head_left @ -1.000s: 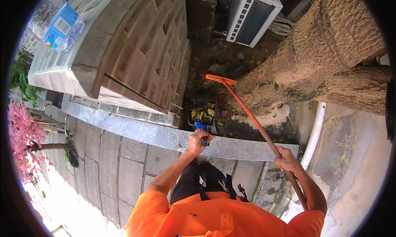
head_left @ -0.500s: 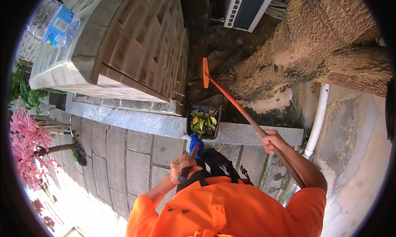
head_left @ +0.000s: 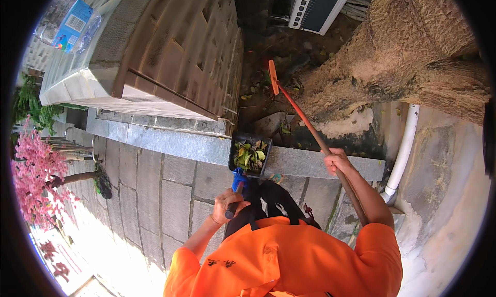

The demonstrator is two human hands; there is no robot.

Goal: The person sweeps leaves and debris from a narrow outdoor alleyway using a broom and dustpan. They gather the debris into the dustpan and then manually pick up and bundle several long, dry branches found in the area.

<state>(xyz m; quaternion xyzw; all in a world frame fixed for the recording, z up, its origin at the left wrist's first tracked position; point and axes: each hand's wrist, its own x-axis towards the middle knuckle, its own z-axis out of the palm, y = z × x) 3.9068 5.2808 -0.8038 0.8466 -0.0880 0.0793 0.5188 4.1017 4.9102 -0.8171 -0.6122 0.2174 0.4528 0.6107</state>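
Note:
My left hand (head_left: pixel 227 205) grips the dark handle of a long-handled dustpan, which has a blue wrapping (head_left: pixel 239 179) lower on the handle. The black dustpan (head_left: pixel 265 165) holds yellow and green leaves (head_left: pixel 249 155) and sits against the grey stone kerb in front of my feet. My right hand (head_left: pixel 337 161) is closed around the brown part of a long broom pole (head_left: pixel 308 122), whose upper end runs back beside my right arm. The broom's narrow orange head (head_left: pixel 273 77) reaches over the dark soil bed beyond the dustpan. Its underside is hidden.
A thick tree trunk (head_left: pixel 398 54) and white pipe (head_left: pixel 405 147) stand right. At left is a wall (head_left: pixel 181 54) with a plastic bottle (head_left: pixel 70 25) on top. A vented unit (head_left: pixel 320 7) stands far back. The kerb (head_left: pixel 325 164) borders paving slabs (head_left: pixel 175 173); a pink-flowered tree (head_left: pixel 39 175) is far left.
The broom head has moved farther away and to the right over the soil. The dustpan and my left hand have shifted slightly left, and the view has moved a little.

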